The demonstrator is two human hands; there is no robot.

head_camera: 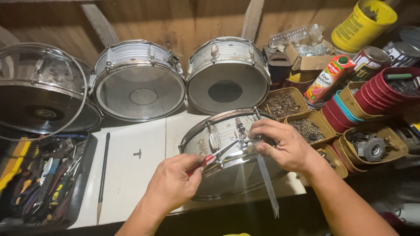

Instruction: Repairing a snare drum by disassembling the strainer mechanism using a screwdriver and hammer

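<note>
**Two hands at the strainer of a snare drum**

The left hand (173, 183) is closed around the red handle of a screwdriver (213, 157), whose thin shaft runs up and to the right to the metal fitting (242, 139) on the side of a snare drum (227, 168). The right hand (284, 146) rests on the same shell from the other side, its fingers pinched together on that fitting. A flat strip of metal (267, 185) hangs from beneath the right hand, down across the drum skin and past the table's front edge.

The drum lies tilted on the front right part of the white table (131, 175), its skin facing the camera. Behind it, three more drums lean against the wooden wall: one silver drum (227, 76) directly behind, another (139, 81) to its left, and a dark, glossy one (41, 94) at the far left. A small drum key (138, 153) lies alone on the table, well apart from the hands, and a long dark rod (103, 175) lies near the table's left side. Beyond that sits a black tray of hand tools (43, 183). To the right are yellow tubs of screws (308, 129), a stack of red containers (380, 94), a juice carton (329, 79) and a yellow bucket (363, 24).
</note>
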